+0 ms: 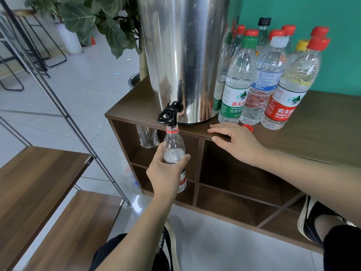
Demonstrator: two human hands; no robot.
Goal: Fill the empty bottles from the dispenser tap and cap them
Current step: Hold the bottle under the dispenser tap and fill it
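Left grip: the left hand (pixel 166 171) is wrapped around the lower body of a clear plastic bottle with a red neck ring (pixel 173 153), thumb on the right side, fingers curled behind and pressing it.
Bottle position: held upright, its open mouth right under the black plastic tap (pixel 170 114), at the near left edge of the cabinet; water reaches roughly mid-height.
Right hand: the right hand (pixel 234 141) lies flat and spread on the cabinet's front edge, gripping nothing.
Loose cap: a red screw cap (pixel 247 127) rests on the top just right of those fingers, near the filled bottles.
Dispenser: a tall stainless steel dispenser drum (pixel 183 55) stands at the left end of the top; whether water is flowing now cannot be told.
Risk: if the mouth drifts off the spout or the tap stays open too long, water would likely spill down the cabinet onto the floor; a tight squeeze on the thin wall could push water out.
Surface: a dark wood-grain cabinet with open cubbies (pixel 322 133), carrying a cluster of capped bottles (pixel 273 75) at the far right.
Room: pale tiled floor (pixel 88 79), a teal wall behind, a leafy plant at far left.
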